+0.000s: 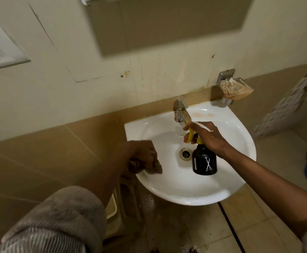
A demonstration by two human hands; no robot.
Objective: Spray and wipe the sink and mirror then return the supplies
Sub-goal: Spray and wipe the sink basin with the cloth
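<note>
No readable words or numbers anywhere. Only marking: a white crossed-scissors symbol on the black spray bottle (204,161), front face, plus a narrow white vertical strip near its left edge, print too small to read. No brand visible.

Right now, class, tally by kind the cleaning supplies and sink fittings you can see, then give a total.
Spray bottle: 1
Cloth: 1
Tap: 1
Drain: 1
Soap dish: 1
Total: 5
</note>
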